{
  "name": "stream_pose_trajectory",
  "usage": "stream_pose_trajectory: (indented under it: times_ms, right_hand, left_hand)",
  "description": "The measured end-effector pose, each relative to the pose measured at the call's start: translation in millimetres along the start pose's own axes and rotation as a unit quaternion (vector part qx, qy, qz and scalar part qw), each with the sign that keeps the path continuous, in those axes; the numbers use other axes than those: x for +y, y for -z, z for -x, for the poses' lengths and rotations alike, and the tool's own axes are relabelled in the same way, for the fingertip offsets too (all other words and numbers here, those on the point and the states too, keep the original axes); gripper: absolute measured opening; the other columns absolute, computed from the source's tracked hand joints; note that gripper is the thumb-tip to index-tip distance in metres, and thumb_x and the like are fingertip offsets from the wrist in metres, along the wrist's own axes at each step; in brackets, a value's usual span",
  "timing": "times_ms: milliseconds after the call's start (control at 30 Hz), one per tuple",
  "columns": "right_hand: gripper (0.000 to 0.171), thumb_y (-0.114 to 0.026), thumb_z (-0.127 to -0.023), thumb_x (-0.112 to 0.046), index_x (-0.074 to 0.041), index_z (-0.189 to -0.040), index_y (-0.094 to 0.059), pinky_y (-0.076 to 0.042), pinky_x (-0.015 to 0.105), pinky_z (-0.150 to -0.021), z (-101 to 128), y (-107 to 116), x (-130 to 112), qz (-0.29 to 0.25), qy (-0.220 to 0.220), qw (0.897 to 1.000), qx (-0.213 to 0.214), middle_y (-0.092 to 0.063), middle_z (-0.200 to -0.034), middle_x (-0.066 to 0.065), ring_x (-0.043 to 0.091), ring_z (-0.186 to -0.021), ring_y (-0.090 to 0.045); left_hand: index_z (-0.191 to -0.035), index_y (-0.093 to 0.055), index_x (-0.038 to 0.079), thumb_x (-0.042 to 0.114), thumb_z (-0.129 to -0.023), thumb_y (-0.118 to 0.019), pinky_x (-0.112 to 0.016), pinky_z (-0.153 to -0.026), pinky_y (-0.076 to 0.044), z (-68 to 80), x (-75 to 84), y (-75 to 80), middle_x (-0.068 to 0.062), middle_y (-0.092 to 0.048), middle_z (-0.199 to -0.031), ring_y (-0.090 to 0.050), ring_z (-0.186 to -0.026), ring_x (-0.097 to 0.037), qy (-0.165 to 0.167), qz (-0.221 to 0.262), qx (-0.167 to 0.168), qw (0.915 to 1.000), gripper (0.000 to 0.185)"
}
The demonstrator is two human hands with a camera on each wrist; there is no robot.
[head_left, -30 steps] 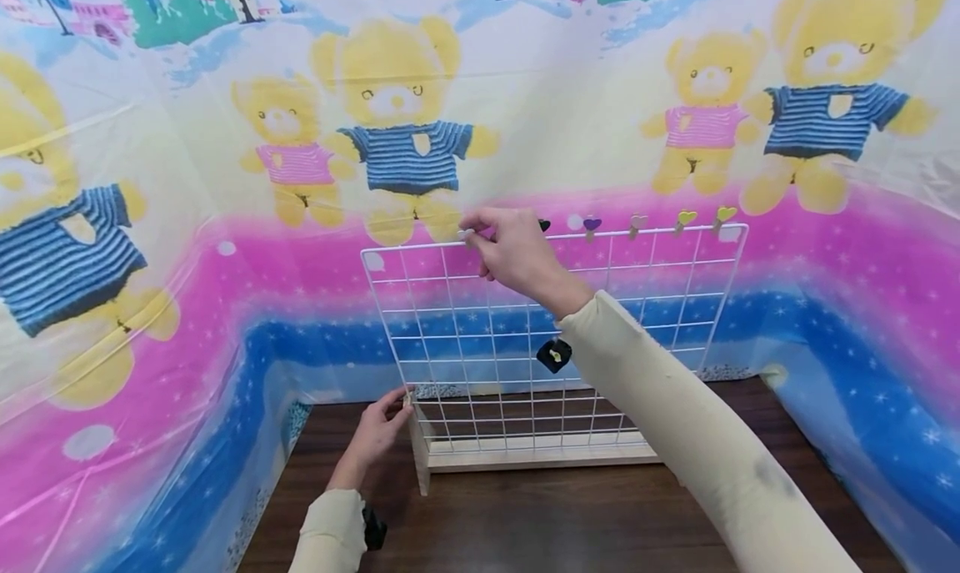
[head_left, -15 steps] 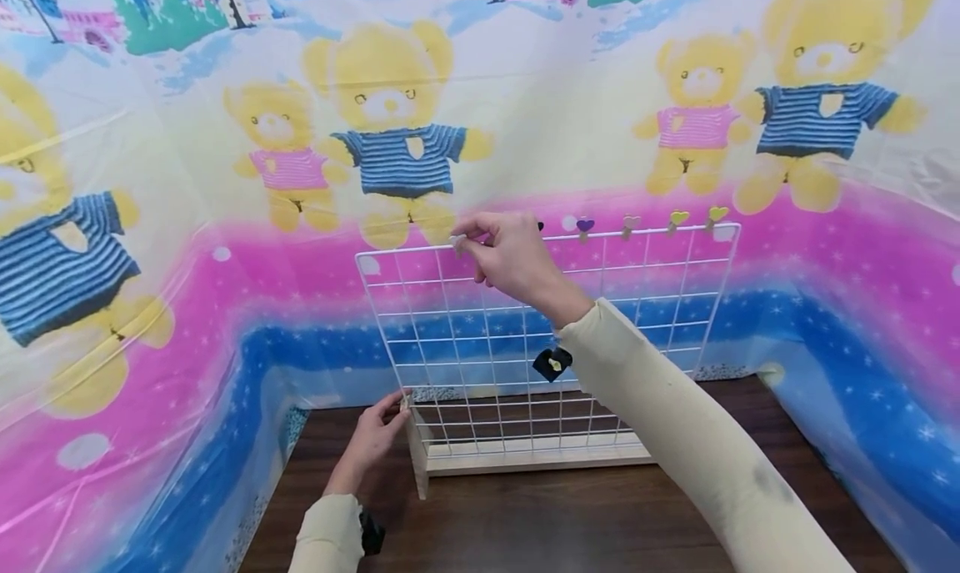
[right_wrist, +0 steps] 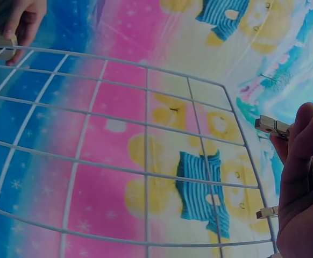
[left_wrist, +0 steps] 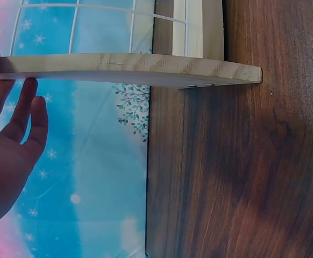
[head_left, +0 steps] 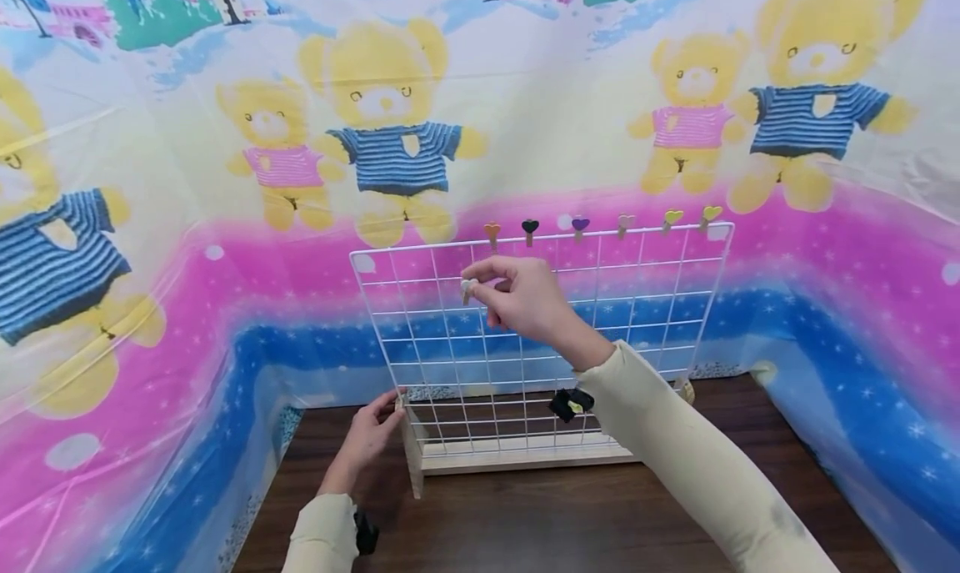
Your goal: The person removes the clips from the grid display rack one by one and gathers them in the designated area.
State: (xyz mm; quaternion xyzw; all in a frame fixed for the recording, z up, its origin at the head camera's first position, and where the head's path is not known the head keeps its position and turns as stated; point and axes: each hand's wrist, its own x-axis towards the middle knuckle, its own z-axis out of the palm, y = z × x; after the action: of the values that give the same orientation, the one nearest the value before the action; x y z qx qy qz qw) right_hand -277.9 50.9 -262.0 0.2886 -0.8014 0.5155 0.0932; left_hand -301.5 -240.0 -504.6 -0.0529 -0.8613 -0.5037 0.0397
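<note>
A white wire grid panel point(head_left: 600, 306) stands upright in a pale wooden base point(head_left: 525, 454) on a dark wooden table point(head_left: 540, 523). Several small heart-topped clips point(head_left: 529, 228) sit along its top rail. My right hand point(head_left: 474, 288) is in front of the grid's upper rows, below the rail, and pinches a pale clip point(head_left: 467, 290) between thumb and fingers. The right wrist view shows that pale clip point(right_wrist: 271, 126) at my fingertips point(right_wrist: 301, 121). With fingers straight, my left hand point(head_left: 378, 423) touches the base's left wooden foot point(head_left: 410, 448). In the left wrist view the left hand point(left_wrist: 14, 134) lies along that foot point(left_wrist: 124, 70).
A plastic backdrop point(head_left: 187, 264) printed with teddy bears surrounds the table on the left, back and right. The grid stands near the table's far edge. Bare dark wood lies in front of the base.
My right hand has come down from the top rail to about one row lower, still pinching the pale clip. An orange and a black heart clip now show on the rail. The left hand stays put.
</note>
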Motion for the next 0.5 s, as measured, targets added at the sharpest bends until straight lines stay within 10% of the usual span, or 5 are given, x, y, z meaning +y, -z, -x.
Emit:
stream_pose_trajectory:
  times_ms: [500]
  right_hand:
    - [0.017, -0.064, -0.092, -0.02, -0.016, -0.108, -0.07, -0.05, 0.033, -0.051, 58, -26, 58, 0.026, -0.041, 0.995, -0.082, -0.063, -0.068, -0.001, 0.022, -0.057, -0.059]
  left_hand:
    - [-0.138, -0.049, 0.01, 0.014, -0.099, -0.052, -0.047, -0.09, -0.046, -2.1, -2.0, 0.2, -0.019, -0.054, -0.127, -0.052, -0.115, -0.033, 0.002, -0.012, -0.007, 0.9999, 0.04]
